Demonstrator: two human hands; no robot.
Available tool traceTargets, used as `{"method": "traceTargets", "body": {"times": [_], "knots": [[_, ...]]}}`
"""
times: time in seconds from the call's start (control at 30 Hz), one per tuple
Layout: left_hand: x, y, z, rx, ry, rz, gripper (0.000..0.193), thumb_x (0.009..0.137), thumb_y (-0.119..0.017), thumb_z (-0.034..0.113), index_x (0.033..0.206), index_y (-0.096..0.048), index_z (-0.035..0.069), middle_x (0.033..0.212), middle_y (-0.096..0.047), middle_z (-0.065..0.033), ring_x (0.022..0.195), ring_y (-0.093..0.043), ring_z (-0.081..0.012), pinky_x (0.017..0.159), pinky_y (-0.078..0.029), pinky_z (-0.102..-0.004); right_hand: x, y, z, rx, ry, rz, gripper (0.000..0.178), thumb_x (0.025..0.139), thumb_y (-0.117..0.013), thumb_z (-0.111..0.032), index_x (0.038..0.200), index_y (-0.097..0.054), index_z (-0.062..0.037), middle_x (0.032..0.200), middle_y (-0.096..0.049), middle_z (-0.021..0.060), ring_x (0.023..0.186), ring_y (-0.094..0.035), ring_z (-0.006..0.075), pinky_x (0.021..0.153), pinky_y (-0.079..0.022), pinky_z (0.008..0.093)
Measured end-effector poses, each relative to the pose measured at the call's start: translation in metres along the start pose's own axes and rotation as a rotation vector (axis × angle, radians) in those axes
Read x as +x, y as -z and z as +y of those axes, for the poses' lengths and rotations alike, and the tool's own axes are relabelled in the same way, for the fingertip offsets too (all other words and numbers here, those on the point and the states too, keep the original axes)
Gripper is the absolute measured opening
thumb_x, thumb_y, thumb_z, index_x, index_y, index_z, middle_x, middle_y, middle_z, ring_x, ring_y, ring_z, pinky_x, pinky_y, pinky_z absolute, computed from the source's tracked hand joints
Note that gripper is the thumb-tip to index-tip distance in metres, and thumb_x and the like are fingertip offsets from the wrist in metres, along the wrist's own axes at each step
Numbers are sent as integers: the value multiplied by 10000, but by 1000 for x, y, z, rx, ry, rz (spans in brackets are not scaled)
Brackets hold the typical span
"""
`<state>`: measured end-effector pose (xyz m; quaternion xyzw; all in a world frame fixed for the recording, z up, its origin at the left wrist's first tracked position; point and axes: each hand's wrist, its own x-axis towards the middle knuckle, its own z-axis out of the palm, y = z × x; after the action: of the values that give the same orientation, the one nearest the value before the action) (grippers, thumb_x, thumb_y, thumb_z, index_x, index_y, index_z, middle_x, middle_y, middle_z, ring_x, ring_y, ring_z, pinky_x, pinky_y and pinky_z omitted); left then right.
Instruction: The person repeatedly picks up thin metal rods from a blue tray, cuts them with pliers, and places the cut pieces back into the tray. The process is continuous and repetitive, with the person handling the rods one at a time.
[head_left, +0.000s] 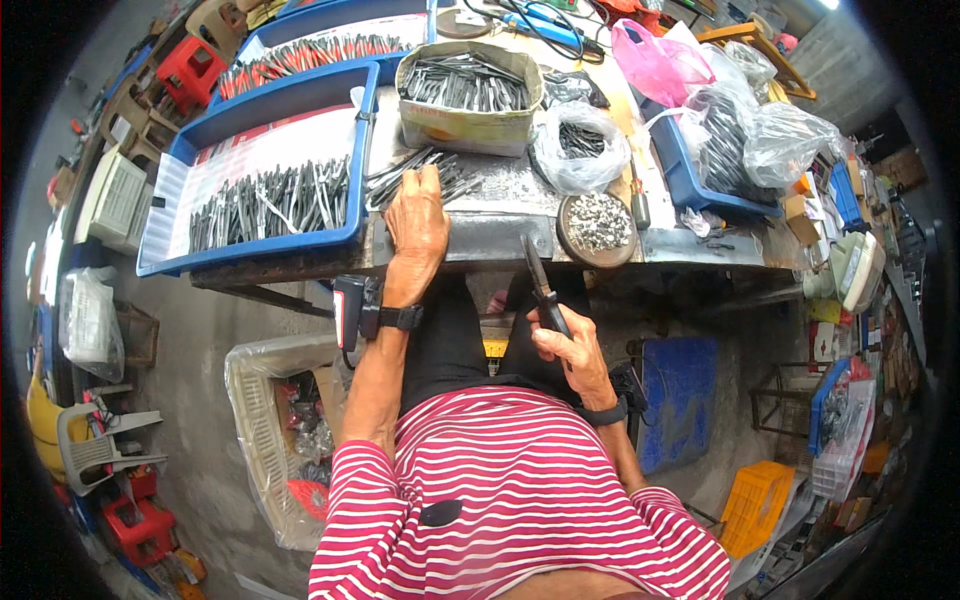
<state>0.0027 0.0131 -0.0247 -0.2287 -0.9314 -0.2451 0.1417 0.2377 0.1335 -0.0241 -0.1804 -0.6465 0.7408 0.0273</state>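
With twelve straight ahead of your seat, your left hand [418, 225] is at eleven, palm down over the table's front edge. Its fingers lie close together, their tips at a loose pile of slim dark pieces [460, 183]; you cannot be seen clearly to pinch one, so I can't tell whether that hand holds anything. Your right hand [570, 350] is near your body at one, its fingers wrapped round the handle of a dark hand tool [538, 268]. The tool's narrow end points up toward twelve, off the near side of the table, with no piece visible at its tip.

Judging by how things lie, you look well into the work but not through it. Between ten and eleven, the near blue tray [260, 252] has a long, dense row of similar pieces along its near part, which seems to be the finished share; pale lining shows behind them. What seems left is the loose pile, just right of that tray, and the heaped square tub [465, 130] at twelve, behind the pile. At one, a round dish [600, 264] full of small white and dark bits looks like gathered offcuts, though their origin isn't shown.
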Motion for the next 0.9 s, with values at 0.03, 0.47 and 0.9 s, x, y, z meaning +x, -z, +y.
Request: {"method": "traceTargets", "body": {"times": [0.03,0.47,0.9], "knots": [[1,0,0,-12,8,-4,306,731,-662,38,1010,-544,76,938,-575,-156,835,-602,-380,692,-491,-454,0,-1,0,-18,7,3,396,795,-677,-279,986,-562,47,709,-512,16,583,-448,77,519,-354,227],[5,9,-4,-143,-59,-125,328,699,-676,56,1014,-585,55,932,-590,-139,888,-586,-352,755,-465,-438,2,-3,-6,-116,71,11,344,799,-677,-243,968,-571,37,711,-502,5,583,-423,67,518,-339,228],[7,33,2,-626,-72,43,159,772,-686,107,809,-604,-25,722,-587,-68,653,-549,-151,609,-435,-275,9,-6,-15,-255,145,62,378,773,-699,-290,984,-592,5,750,-526,9,678,-478,106,629,-413,259]]}}
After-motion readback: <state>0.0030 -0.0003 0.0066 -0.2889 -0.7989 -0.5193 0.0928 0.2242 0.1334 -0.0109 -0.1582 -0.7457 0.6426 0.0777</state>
